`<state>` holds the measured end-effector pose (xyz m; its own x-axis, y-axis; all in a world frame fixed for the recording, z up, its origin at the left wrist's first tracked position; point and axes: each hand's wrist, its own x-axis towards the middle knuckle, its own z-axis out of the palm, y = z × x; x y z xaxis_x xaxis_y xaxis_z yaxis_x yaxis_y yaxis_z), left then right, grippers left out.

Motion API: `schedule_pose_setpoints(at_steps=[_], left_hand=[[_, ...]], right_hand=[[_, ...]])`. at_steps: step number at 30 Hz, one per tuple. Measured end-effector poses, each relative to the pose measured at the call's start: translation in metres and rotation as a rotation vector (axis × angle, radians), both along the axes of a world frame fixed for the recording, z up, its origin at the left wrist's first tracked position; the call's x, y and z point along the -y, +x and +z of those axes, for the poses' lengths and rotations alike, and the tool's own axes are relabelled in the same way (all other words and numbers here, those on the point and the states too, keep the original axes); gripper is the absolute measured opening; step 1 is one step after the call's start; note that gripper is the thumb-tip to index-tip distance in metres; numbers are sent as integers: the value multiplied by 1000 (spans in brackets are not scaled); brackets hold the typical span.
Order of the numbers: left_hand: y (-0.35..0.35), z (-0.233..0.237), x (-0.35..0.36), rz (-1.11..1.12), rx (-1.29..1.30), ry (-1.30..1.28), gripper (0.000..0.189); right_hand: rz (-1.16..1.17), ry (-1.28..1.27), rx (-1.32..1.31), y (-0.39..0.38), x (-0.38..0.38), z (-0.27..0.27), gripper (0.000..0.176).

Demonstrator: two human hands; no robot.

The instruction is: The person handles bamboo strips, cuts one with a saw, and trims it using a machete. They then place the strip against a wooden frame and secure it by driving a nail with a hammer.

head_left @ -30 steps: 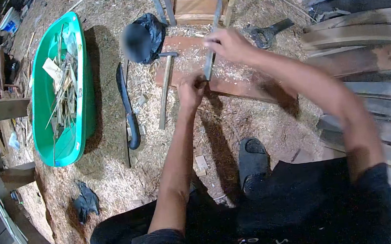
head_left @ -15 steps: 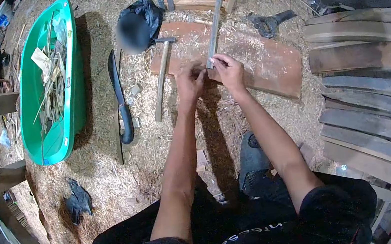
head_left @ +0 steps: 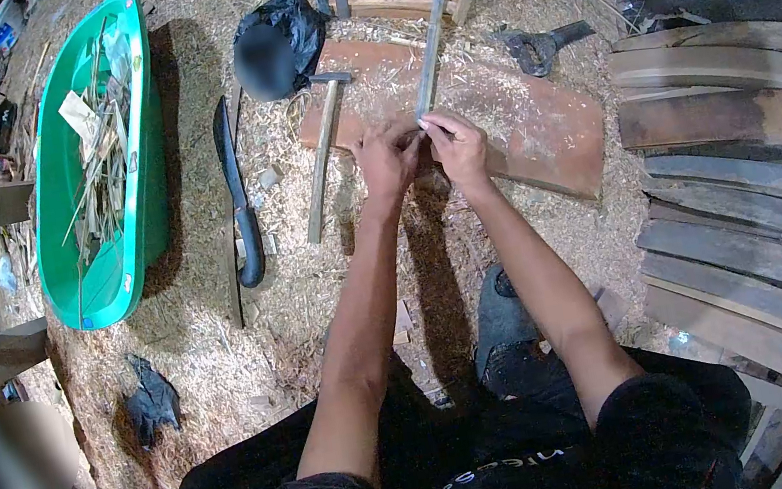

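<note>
Shifted nearer the right hand (head_left: 459, 147), the left hand (head_left: 388, 160) curls its fingers, its grip unclear; the right pinches the strip (head_left: 433, 48) over the board (head_left: 552, 139).

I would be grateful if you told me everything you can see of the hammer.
The hammer has a narrow, dark head that looks like metal, set crosswise on a long, straight, pale handle that looks like wood. It lies flat, its head end over the left part of the reddish board and the handle running down past the board's near edge over the shavings. It looks whole. No hand touches it; the left hand is to its right.
</note>
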<state>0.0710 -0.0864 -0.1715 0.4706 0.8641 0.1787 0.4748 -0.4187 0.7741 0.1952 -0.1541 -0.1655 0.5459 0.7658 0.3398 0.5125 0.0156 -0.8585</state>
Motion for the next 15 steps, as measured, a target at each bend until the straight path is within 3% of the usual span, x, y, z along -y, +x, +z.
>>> schedule_pose_setpoints(at_steps=[5, 8, 10, 11, 14, 15], left_hand=[[-1, 5, 1, -16, 13, -25, 22], [-7, 5, -2, 89, 377, -391, 19], [-20, 17, -5, 265, 454, -285, 20], [-30, 22, -5, 350, 487, -235, 21], [-61, 31, -12, 589, 137, 297, 13], [-72, 28, -16, 589, 80, 195, 15]], right_hand=[[40, 51, -84, 0, -1, 10, 16], [-79, 91, -303, -12, -13, 11, 17], [-116, 27, -429, -16, -26, 12, 18], [-23, -59, -393, -21, -32, 11, 18], [200, -255, -196, -49, -60, 22, 20], [223, -278, -220, -57, -71, 7, 19]])
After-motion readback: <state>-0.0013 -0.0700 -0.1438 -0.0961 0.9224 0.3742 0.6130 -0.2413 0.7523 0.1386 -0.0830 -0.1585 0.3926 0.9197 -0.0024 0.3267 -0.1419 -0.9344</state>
